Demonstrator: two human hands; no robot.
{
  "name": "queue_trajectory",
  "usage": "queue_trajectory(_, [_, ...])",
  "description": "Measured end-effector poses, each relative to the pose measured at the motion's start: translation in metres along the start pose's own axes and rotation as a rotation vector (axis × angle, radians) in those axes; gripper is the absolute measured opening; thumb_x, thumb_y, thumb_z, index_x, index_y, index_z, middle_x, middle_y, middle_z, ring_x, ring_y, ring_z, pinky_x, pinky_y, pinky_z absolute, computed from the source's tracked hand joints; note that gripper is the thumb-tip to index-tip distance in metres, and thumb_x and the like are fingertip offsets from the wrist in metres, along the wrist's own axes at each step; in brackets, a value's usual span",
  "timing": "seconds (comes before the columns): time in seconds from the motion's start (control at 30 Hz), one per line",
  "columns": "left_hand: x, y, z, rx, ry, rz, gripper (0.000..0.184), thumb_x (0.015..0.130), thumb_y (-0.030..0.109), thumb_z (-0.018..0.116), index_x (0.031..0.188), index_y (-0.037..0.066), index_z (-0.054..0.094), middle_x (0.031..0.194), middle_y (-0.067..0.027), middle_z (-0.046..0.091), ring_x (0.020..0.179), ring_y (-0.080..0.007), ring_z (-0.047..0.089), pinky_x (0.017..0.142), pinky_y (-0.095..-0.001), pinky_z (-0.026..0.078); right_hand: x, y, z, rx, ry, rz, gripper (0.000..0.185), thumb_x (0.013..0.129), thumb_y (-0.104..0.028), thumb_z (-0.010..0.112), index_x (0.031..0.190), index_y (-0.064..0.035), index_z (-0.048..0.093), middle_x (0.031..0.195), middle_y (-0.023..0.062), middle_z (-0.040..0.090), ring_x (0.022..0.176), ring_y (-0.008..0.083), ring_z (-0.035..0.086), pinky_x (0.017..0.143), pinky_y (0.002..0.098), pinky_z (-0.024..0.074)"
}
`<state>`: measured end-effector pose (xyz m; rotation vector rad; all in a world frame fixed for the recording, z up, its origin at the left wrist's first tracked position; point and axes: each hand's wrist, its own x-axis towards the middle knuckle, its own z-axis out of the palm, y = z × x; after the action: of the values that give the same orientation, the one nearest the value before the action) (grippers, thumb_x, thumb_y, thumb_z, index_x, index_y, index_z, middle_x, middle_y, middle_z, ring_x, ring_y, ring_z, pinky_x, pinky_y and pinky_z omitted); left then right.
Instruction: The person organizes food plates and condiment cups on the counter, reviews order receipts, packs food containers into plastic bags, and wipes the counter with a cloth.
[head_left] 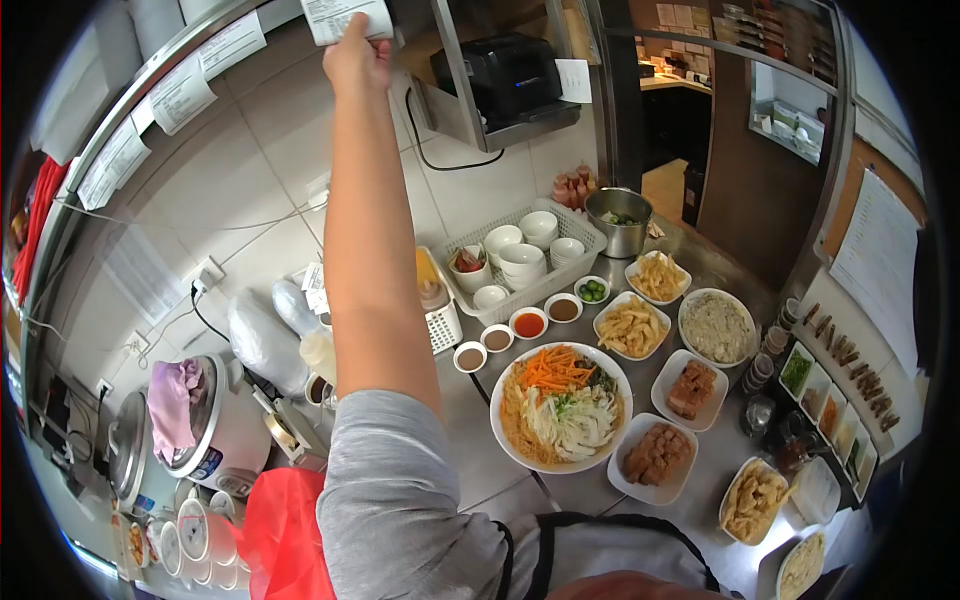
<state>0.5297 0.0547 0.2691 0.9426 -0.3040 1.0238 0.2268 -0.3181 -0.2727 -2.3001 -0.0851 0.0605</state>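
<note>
My left hand (pixel 357 58) reaches up high at the top of the head view, fingers closed on a printed order slip (pixel 345 18) beside the overhead rail. The thumb presses on the slip's face, and its upper edge runs out of view. More printed slips (pixel 182 95) hang from the rail to the left. To the right of the hand, a black receipt printer (pixel 500 80) sits on a metal wall shelf. My right hand is out of view. On the counter below stands a large bowl of noodles (pixel 562 408) with shredded carrot and pale sliced vegetables.
Sauce cups (pixel 528 322), bowls of fried pieces (pixel 632 326) and meat dishes (pixel 656 455) surround the large bowl. Behind them are a basket of white bowls (pixel 575 250) and a steel pot (pixel 618 222). Rice cookers (pixel 215 425) and a red plastic bag (pixel 285 540) are at left.
</note>
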Motion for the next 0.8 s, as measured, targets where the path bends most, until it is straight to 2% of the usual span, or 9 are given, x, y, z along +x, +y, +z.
queue_trajectory(0.27, [-0.164, -0.033, -0.034, -0.051, -0.2, -0.208, 0.023, 0.075, 0.013, 0.06, 0.094, 0.009, 0.049, 0.085, -0.0019, 0.055, 0.07, -0.0145, 0.05, 0.059, -0.0288, 0.04, -0.017, 0.025, -0.014, 0.138, -0.023, -0.072, 0.01, 0.07, -0.014, 0.058, 0.076, -0.0059, 0.058, 0.074, 0.0119, 0.057, 0.066, 0.0281, 0.057, 0.061, 0.0328, 0.0452])
queue_trajectory(0.33, [-0.225, -0.037, -0.05, -0.087, -0.146, -0.31, 0.02, 0.075, 0.012, 0.059, 0.093, 0.01, 0.05, 0.085, -0.0011, 0.055, 0.073, -0.0137, 0.051, 0.063, -0.0295, 0.04, -0.016, 0.018, -0.025, 0.311, -0.096, -0.067, 0.018, 0.076, -0.014, 0.054, 0.09, -0.0028, 0.055, 0.073, 0.0115, 0.057, 0.065, 0.0206, 0.056, 0.061, 0.0301, 0.045])
queue_trajectory(0.37, [-0.259, -0.041, -0.06, -0.071, -0.166, -0.395, 0.019, 0.077, 0.011, 0.057, 0.094, 0.009, 0.05, 0.088, -0.001, 0.055, 0.079, -0.0137, 0.051, 0.066, -0.0303, 0.041, -0.011, 0.015, -0.035, 0.345, -0.123, -0.129, 0.019, 0.079, -0.016, 0.053, 0.092, -0.0032, 0.056, 0.071, 0.007, 0.056, 0.065, 0.0118, 0.053, 0.06, 0.0266, 0.0445])
queue_trajectory(0.43, [-0.332, -0.045, -0.067, -0.017, -0.199, -0.533, 0.028, 0.076, 0.007, 0.055, 0.102, 0.002, 0.046, 0.094, -0.0058, 0.054, 0.085, -0.0164, 0.053, 0.071, -0.0328, 0.044, -0.007, -0.026, -0.079, 0.508, -0.313, -0.074, 0.019, 0.079, -0.013, 0.053, 0.095, -0.0028, 0.054, 0.07, 0.002, 0.054, 0.063, 0.0068, 0.048, 0.057, 0.023, 0.0422])
queue_trajectory(0.53, [-0.449, -0.055, -0.06, -0.025, -0.27, -0.821, 0.04, 0.076, 0.003, 0.054, 0.114, 0.002, 0.039, 0.104, -0.0069, 0.05, 0.092, -0.0155, 0.051, 0.08, -0.0289, 0.043, 0.021, -0.042, -0.098, 0.844, -0.096, -0.252, 0.029, 0.076, -0.015, 0.059, 0.101, -0.0029, 0.05, 0.079, -0.0001, 0.054, 0.072, 0.0061, 0.049, 0.065, 0.0217, 0.0415])
queue_trajectory(0.57, [-0.484, -0.053, -0.049, -0.078, -0.287, -0.937, 0.039, 0.076, 0.005, 0.056, 0.113, 0.005, 0.041, 0.1, -0.0049, 0.052, 0.087, -0.0141, 0.052, 0.073, -0.026, 0.044, 0.032, -0.05, -0.111, 0.975, -0.018, -0.292, 0.03, 0.076, -0.015, 0.059, 0.102, -0.0033, 0.049, 0.081, -0.0003, 0.054, 0.075, 0.006, 0.05, 0.067, 0.0218, 0.0416])
queue_trajectory(0.63, [-0.536, -0.058, -0.045, -0.044, -0.405, -1.158, 0.035, 0.076, 0.008, 0.058, 0.108, 0.005, 0.044, 0.092, -0.0014, 0.055, 0.074, -0.0101, 0.052, 0.059, -0.0222, 0.042, 0.042, -0.069, -0.142, 1.34, -0.114, -0.241, 0.026, 0.076, -0.012, 0.057, 0.1, -0.0025, 0.051, 0.083, 0.0013, 0.056, 0.078, 0.0093, 0.053, 0.07, 0.0242, 0.0428])
queue_trajectory(0.73, [-0.57, -0.057, -0.037, 0.017, -0.532, -1.27, 0.031, 0.077, 0.008, 0.056, 0.106, 0.003, 0.047, 0.092, -0.0016, 0.056, 0.079, -0.0096, 0.052, 0.067, -0.0223, 0.042, 0.051, -0.045, -0.172, 0.833, -0.032, -0.204, 0.023, 0.077, -0.015, 0.053, 0.096, -0.0009, 0.054, 0.088, 0.0063, 0.059, 0.08, 0.0142, 0.055, 0.072, 0.0276, 0.0436])
queue_trajectory(0.8, [-0.574, -0.056, -0.034, -0.116, -0.575, -1.292, 0.028, 0.077, 0.006, 0.053, 0.105, 0.002, 0.05, 0.094, -0.0024, 0.056, 0.083, -0.0096, 0.053, 0.072, -0.0226, 0.042, 0.057, -0.024, -0.192, 0.593, -0.192, -0.237, 0.026, 0.077, -0.02, 0.052, 0.095, -0.001, 0.055, 0.091, 0.0098, 0.059, 0.08, 0.0171, 0.056, 0.072, 0.0291, 0.0437])
